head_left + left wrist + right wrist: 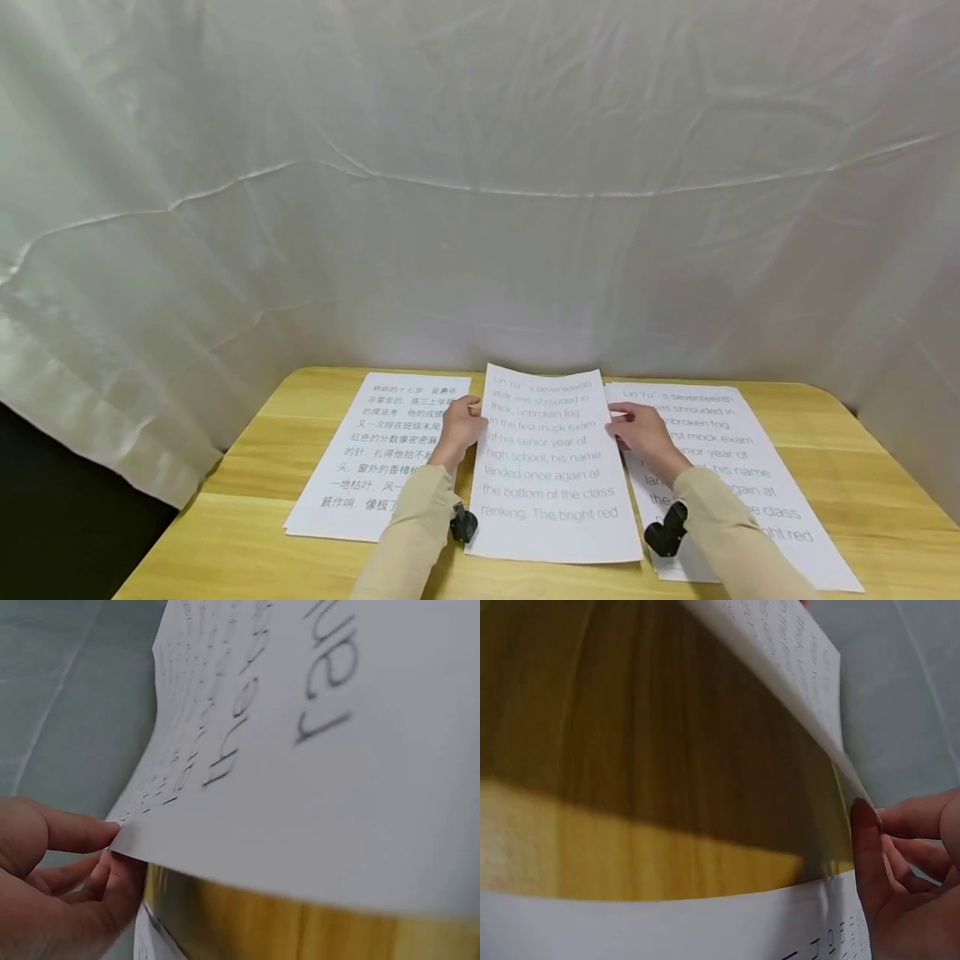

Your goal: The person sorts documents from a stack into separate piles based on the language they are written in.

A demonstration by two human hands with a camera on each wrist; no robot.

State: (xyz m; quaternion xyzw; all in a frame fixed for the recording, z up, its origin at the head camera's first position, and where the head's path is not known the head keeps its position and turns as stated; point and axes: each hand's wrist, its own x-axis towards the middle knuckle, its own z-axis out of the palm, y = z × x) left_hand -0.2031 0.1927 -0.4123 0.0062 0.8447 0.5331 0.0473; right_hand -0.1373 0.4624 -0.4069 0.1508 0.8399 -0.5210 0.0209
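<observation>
Between my two hands a printed sheet of paper [551,467] with large English text is held up off the table, its upper part slightly bowed. My left hand [461,427] pinches its left edge between thumb and fingers; the left wrist view shows the thumb on the printed face of the paper [300,825]. On the opposite edge my right hand [647,433] pinches the same sheet; in the right wrist view the fingers of that hand [915,862] grip the paper's side edge. Whether it is one sheet or several together I cannot tell.
To the left lies a stack of paper with Chinese text [352,467], partly under my left forearm. At right another stack with English text [750,467] lies beneath my right arm. The wooden table [247,467] ends at a pale curtain [480,275] behind and beside it.
</observation>
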